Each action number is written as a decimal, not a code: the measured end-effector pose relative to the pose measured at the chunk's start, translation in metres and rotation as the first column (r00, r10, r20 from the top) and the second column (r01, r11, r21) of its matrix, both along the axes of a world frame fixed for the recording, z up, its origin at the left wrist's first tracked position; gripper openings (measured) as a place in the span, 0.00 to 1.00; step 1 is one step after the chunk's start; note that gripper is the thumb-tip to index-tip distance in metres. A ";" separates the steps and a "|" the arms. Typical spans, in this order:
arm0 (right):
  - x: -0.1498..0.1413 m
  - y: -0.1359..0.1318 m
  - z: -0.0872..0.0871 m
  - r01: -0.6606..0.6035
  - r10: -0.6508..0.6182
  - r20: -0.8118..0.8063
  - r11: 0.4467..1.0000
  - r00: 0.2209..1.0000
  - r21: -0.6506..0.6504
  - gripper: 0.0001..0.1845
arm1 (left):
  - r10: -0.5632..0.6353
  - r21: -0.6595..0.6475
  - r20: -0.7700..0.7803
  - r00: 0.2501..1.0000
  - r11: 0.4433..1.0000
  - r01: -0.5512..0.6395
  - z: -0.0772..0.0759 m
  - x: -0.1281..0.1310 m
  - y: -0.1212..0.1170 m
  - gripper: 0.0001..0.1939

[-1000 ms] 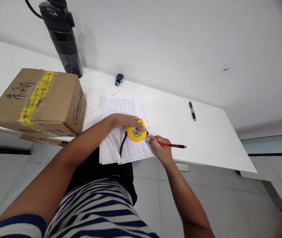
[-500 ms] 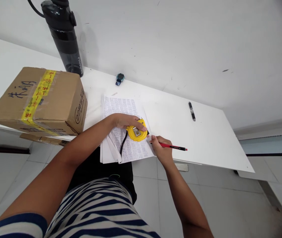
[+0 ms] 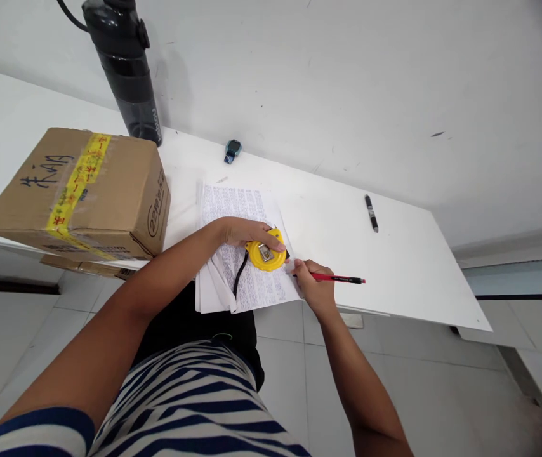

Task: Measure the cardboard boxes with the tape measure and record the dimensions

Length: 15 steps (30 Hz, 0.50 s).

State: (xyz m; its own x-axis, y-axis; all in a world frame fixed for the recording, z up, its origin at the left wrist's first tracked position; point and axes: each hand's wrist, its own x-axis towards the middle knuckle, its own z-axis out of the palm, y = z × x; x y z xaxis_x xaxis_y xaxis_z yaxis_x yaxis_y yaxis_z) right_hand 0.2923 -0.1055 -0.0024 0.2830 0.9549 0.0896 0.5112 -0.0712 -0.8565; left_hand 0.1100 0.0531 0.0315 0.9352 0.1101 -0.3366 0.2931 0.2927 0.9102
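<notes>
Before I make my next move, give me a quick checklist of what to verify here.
1. Left hand holding the tape measure: ok.
2. Right hand gripping the red pen: ok.
3. Red pen's tip touching the papers: cannot tell.
4. Papers lying flat: not ok, a fold shows at the near edge.
5. Left forearm clear of the box: cannot tell, they overlap in view.
6. Bottle standing: ok.

Yellow tape measure (image 3: 273, 259), red-and-black pen (image 3: 337, 278)

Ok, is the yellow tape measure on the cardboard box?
No, the left hand holds the yellow tape measure over the papers, apart from the box.
</notes>
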 end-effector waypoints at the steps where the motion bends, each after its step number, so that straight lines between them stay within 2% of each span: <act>1: 0.000 0.000 0.000 0.016 -0.016 0.014 1.000 1.000 0.018 0.22 | 0.002 0.002 0.000 1.000 1.000 -0.002 0.000 0.000 0.000 0.13; 6: -0.002 0.000 0.003 -0.042 0.042 0.006 0.999 0.999 -0.005 0.22 | -0.011 -0.004 0.009 1.000 1.000 0.011 -0.002 0.000 0.001 0.11; 15: -0.002 -0.002 0.000 0.034 -0.035 0.037 0.999 0.999 0.042 0.24 | -0.007 -0.002 0.007 1.000 1.000 0.008 -0.004 -0.001 0.002 0.11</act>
